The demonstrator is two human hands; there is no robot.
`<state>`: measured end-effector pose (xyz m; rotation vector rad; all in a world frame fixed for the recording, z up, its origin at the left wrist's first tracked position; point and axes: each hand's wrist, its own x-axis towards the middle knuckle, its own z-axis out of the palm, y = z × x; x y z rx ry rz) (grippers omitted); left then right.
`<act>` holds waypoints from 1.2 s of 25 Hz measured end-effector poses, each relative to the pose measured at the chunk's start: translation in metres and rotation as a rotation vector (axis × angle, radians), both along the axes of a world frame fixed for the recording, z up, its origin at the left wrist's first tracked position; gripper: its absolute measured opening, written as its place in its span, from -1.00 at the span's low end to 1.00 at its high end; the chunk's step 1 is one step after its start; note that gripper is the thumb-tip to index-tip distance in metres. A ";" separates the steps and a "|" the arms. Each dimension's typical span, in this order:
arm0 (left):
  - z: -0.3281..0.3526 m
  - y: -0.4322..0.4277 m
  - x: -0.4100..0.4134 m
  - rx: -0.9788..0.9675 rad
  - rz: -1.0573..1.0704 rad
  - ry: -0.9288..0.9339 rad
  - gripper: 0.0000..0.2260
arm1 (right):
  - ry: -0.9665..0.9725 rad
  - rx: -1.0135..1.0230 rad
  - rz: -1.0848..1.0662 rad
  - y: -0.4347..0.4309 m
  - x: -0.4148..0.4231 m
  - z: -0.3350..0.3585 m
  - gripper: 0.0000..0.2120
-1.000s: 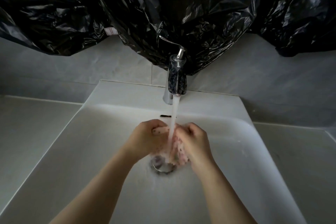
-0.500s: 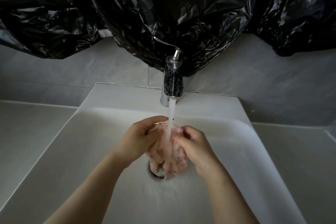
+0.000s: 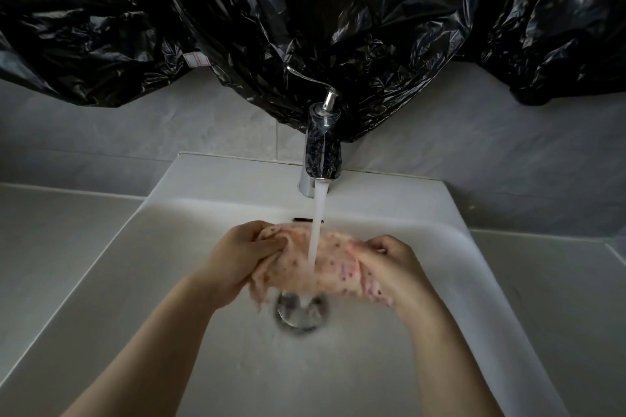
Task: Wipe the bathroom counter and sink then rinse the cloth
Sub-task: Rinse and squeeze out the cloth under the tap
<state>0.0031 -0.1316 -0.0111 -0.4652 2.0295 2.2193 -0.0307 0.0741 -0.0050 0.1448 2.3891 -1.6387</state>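
A pink cloth (image 3: 333,261) with dark speckles is stretched between my two hands over the white sink (image 3: 142,281). My left hand (image 3: 237,261) grips its left end and my right hand (image 3: 396,267) grips its right end. Water runs from the chrome tap (image 3: 321,152) straight onto the middle of the cloth. The metal drain (image 3: 301,313) lies just below the cloth, partly hidden by it and by falling water.
Black plastic sheeting (image 3: 305,17) hangs over the wall above the tap. Grey counter (image 3: 50,247) runs left of the basin and more counter (image 3: 559,298) lies to the right. Grey wall tiles (image 3: 169,132) stand behind.
My hands have moved apart, pulling the bunched cloth out wide under the water stream. The camera has shifted slightly.
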 end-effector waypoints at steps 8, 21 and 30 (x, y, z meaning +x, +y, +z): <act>0.014 -0.037 0.004 0.261 0.033 -0.113 -0.79 | -0.021 0.098 0.195 0.007 0.002 -0.010 -0.73; -0.015 0.020 0.006 0.491 0.067 -0.215 -0.83 | 0.063 -0.525 0.043 -0.067 0.037 -0.005 -0.86; -0.007 0.062 0.003 0.563 -0.135 -0.070 -0.68 | 0.100 0.070 -0.331 -0.011 -0.001 -0.026 -0.74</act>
